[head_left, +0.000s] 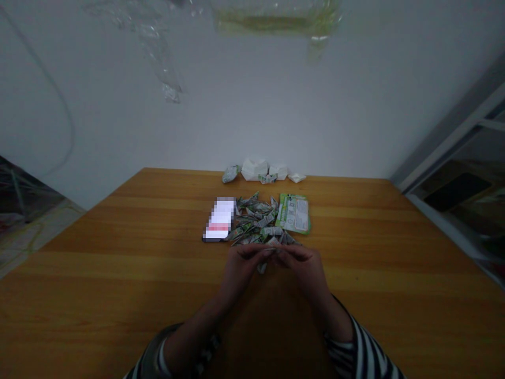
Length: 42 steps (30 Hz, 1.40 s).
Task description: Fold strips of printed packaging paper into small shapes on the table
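My left hand and my right hand meet over the wooden table, fingertips pinched together on a small folded paper piece that shows between them. Just beyond my fingers lies a pile of several small folded paper pieces, printed in grey and green. A lit phone lies to the left of the pile. A flat green and white printed sheet lies to its right.
Crumpled white paper shapes sit at the table's far edge against the pale wall. A metal frame stands at the right. Both my sleeves are striped.
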{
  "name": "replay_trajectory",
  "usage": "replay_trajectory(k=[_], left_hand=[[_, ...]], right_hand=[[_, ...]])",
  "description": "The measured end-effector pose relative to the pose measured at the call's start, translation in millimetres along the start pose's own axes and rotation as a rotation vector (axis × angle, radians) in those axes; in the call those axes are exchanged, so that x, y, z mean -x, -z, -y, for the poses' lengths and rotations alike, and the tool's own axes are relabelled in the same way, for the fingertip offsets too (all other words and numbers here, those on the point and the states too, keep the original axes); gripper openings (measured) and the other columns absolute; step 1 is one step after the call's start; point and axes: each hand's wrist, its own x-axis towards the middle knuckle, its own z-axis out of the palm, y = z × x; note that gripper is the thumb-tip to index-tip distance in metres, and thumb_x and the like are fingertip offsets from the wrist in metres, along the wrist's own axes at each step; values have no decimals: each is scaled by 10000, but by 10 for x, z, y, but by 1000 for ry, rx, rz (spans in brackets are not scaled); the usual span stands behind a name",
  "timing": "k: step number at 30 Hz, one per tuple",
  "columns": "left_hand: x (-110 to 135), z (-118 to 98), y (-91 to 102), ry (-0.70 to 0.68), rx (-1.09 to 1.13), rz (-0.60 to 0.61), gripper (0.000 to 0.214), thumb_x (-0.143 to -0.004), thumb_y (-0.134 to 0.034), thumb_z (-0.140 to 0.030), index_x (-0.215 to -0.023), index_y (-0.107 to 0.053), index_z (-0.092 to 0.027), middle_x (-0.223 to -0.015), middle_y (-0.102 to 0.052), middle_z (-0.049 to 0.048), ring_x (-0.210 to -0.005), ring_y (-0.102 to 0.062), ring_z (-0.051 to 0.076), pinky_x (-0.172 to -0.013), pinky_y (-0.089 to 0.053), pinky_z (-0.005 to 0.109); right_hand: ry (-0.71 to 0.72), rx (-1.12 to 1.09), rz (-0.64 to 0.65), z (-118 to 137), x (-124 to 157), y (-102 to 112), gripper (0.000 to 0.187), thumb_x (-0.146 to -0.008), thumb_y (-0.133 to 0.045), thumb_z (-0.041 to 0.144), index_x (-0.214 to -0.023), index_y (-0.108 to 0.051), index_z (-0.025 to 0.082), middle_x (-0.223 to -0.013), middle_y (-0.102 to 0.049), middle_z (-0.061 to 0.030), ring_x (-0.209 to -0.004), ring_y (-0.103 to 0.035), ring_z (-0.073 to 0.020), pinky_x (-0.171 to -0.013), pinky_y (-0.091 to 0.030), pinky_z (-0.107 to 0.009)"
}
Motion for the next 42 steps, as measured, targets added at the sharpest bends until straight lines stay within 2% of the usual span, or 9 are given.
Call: replay_trajectory(k=[2,8,12,18,21,26,30,35,42], left_hand=[[9,-13,0,29,18,18,154,-691,-771,-284,-784,-798,-164,-775,-791,64,-747,-718,222,-736,-551,301],[27,-12,13,70,134,14,308,-671,-784,-279,-966,-779,-192,-894,-793,53,-797,-719,210,-779,-551,305],[26,6,15,44,127,12,356,-679,-778,-294,-1025,-759,-213,-807,-794,23,-712,-711,184,-718,-561,288],[45,-20,-28,29,85,31,213,-707,-771,-293,-887,-797,-183,-867,-794,59,-817,-723,224,-798,-559,314],[72,-50,-69,30,98,2,231,-730,-761,-309,-914,-791,-172,-905,-791,70,-826,-726,227,-818,-561,328],[93,-51,-108,42,143,-42,255,-731,-768,-310,-947,-783,-174,-910,-791,67,-827,-729,219,-816,-566,318],[89,-32,-89,43,151,-28,257,-736,-767,-321,-951,-783,-182,-901,-791,68,-855,-726,226,-829,-562,323],[94,-12,-67,56,191,8,287,-760,-750,-329,-1005,-768,-180,-938,-785,79,-888,-720,218,-833,-555,301],[65,17,-79,78,251,-48,297,-727,-775,-353,-928,-778,-135,-854,-789,95,-762,-730,201,-776,-574,301]], right_hand=[[2,-1,-14,-2,-8,9,142,-602,-834,317,-684,-790,211,-639,-757,-30,-570,-691,-169,-586,-567,-271],[0,14,-41,14,8,7,139,-558,-859,301,-615,-772,209,-602,-749,-25,-548,-683,-162,-559,-552,-247],[-41,2,0,9,12,-15,179,-561,-857,341,-657,-781,210,-637,-756,-26,-562,-694,-175,-575,-572,-275],[-10,29,-21,13,1,5,239,-603,-841,406,-650,-768,183,-604,-740,-28,-548,-678,-162,-572,-565,-262],[-19,-2,-59,1,11,-9,255,-633,-830,412,-659,-758,169,-613,-742,-37,-555,-677,-156,-579,-559,-255],[-43,-97,-124,-24,39,-57,260,-604,-858,382,-646,-726,162,-622,-741,-34,-564,-677,-153,-601,-564,-265],[-80,-164,-107,-4,30,-51,282,-572,-873,389,-606,-711,161,-621,-737,-34,-571,-687,-167,-620,-576,-287],[-100,-194,-72,29,23,-27,265,-606,-860,383,-606,-714,162,-632,-736,-26,-590,-694,-156,-636,-579,-266],[-88,-214,-95,1,50,-94,329,-552,-890,341,-609,-619,162,-616,-740,-22,-579,-712,-169,-592,-586,-266]])
